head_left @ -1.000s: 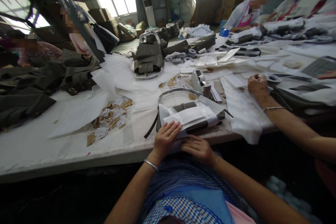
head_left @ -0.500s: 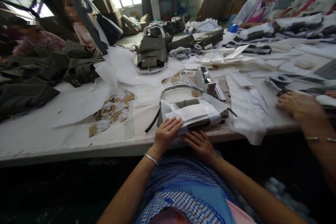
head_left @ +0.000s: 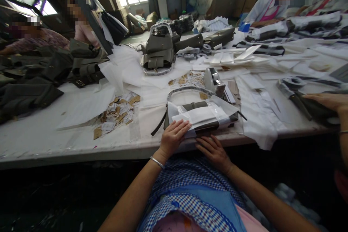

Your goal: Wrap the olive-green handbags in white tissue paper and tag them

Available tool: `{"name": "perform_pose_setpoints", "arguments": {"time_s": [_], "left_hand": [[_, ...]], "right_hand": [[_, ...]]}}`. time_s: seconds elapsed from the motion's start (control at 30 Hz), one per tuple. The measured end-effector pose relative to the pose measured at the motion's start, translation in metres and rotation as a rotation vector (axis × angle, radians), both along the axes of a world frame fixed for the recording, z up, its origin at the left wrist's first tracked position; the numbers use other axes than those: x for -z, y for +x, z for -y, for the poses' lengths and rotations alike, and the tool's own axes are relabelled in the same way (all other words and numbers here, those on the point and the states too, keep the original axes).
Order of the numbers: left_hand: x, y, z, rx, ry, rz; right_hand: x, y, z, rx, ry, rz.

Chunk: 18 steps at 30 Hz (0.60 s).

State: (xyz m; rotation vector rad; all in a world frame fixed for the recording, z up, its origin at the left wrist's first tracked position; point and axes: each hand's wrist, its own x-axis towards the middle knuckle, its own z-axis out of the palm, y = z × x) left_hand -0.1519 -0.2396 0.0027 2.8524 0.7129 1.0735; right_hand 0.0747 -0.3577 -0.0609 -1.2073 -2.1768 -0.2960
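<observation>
In front of me a dark olive handbag [head_left: 194, 106] lies at the table's front edge, its handle [head_left: 187, 88] wrapped in clear film and arched away from me. White wrapping paper [head_left: 202, 115] covers much of its upper side, with clear tape or film at the right. My left hand [head_left: 175, 134] lies with fingers extended on the paper at the bag's near left corner. Just right of it, my right hand [head_left: 214, 152] rests at the table edge below the bag, fingers stretched and slightly apart. Neither hand grasps anything.
A tape dispenser [head_left: 213, 79] stands behind the bag. Tags with strings [head_left: 118, 114] lie in a pile at left. Another handbag [head_left: 159, 52] sits farther back, and olive bags [head_left: 29, 94] heap at far left. At right, a co-worker's hand [head_left: 326, 99] touches a dark bag [head_left: 312, 108].
My right hand has slid slightly right, away from my left hand, which stays on the paper. At right, the co-worker's hand has shifted right and a dark bag there shows more.
</observation>
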Motion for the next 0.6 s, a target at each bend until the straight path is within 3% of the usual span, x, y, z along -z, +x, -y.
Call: {"name": "perform_pose_setpoints", "arguments": {"time_s": [0.13, 0.3, 0.4, 0.47, 0.6], "left_hand": [[0.001, -0.001, -0.001, -0.001, -0.009, -0.003], [-0.001, -0.001, 0.001, -0.002, -0.010, -0.002], [-0.003, -0.001, 0.002, -0.001, -0.012, -0.002], [-0.003, -0.001, 0.002, 0.001, -0.012, -0.002], [-0.002, -0.001, 0.001, 0.005, -0.009, 0.002]], "right_hand": [[0.007, -0.005, 0.014, -0.005, -0.106, -0.240], [0.010, -0.044, 0.025, 0.276, -0.573, -1.022], [0.008, -0.067, 0.023, 0.292, -0.722, -1.461], [0.004, -0.076, 0.020, 0.287, -0.750, -1.596], [-0.003, -0.081, 0.016, 0.317, -0.801, -1.660]]}}
